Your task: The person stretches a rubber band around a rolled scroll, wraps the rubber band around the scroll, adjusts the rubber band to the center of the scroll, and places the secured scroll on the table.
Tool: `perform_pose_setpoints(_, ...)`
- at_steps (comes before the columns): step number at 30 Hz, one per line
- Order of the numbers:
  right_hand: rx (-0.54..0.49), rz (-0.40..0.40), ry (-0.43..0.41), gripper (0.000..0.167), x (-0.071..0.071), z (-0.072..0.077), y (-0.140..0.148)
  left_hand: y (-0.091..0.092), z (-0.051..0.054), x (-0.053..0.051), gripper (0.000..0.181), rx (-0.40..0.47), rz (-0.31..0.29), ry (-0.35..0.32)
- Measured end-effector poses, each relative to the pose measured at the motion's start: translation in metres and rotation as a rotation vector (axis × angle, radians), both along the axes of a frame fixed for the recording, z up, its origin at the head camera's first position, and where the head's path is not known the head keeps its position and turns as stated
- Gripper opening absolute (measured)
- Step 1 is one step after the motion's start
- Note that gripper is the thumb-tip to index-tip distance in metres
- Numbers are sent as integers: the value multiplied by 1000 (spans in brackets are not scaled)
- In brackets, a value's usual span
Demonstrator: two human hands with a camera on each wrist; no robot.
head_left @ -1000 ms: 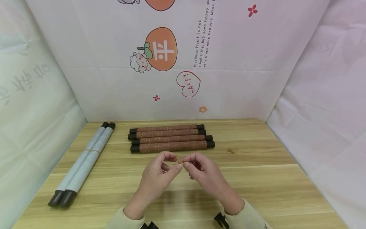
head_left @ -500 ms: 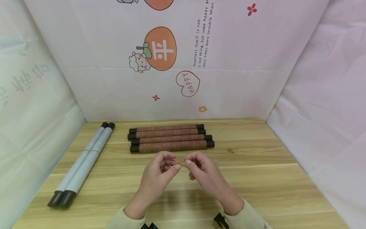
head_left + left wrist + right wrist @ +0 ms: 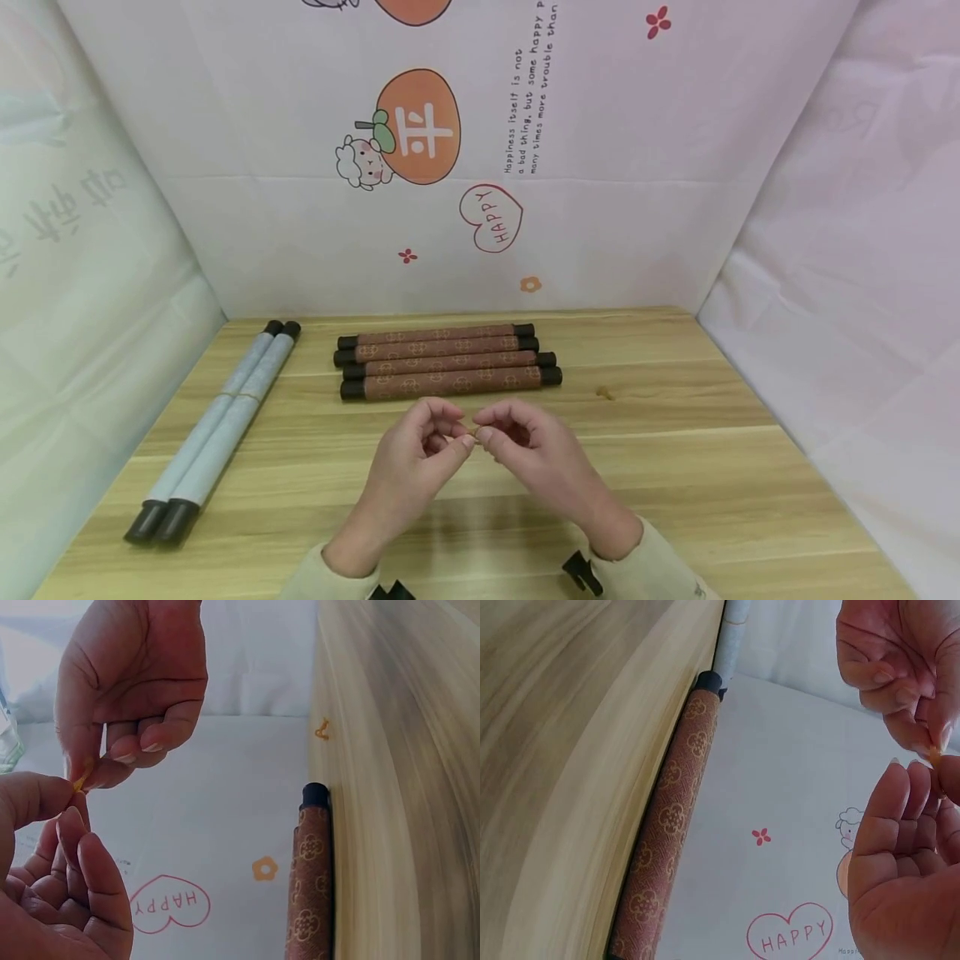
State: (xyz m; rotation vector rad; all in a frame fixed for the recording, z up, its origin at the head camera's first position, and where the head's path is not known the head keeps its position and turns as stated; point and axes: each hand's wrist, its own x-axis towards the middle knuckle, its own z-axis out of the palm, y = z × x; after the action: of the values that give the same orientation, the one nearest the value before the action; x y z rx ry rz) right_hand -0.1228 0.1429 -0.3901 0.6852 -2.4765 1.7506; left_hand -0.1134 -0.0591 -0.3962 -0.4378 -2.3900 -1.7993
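My left hand (image 3: pixel 411 457) and right hand (image 3: pixel 546 460) meet fingertip to fingertip above the table, in front of the brown scrolls. Between them they pinch a small yellowish rubber band (image 3: pixel 81 778), mostly covered by the fingers. In the right wrist view only a sliver of it shows. Just behind the hands, several brown patterned scrolls (image 3: pixel 450 383) with black end caps lie side by side. A second loose rubber band (image 3: pixel 605 393) lies crumpled on the wood to their right.
On the left of the wooden table (image 3: pixel 712 483), two pale grey-blue scrolls (image 3: pixel 217 442) lie together with a thin band around their middle. White printed cloth (image 3: pixel 615 233) rises behind and on both sides.
The right hand's fingers draw slightly apart from the left's, then close in again at the rubber band. The scrolls stay where they were; the view shifts slightly.
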Motion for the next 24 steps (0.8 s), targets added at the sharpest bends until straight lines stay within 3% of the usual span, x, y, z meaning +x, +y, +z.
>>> perform_pose_setpoints(5,-43,0,-53,16,0,2,2,0,2,0,22,-27,19,-5)
perform_pose_setpoints(9,-131,21,-153,22,-1,3,3,0,1,-1,19,-67,10,34)
perform_pose_setpoints(13,-170,-12,-218,25,-2,2,2,0,0,-1,17,-97,6,65)
perform_pose_setpoints(18,-184,-71,-259,25,-3,1,0,1,-1,0,14,-56,23,0)
perform_pose_setpoints(24,-148,-46,-266,27,-3,1,-2,1,1,1,5,106,3,-116)
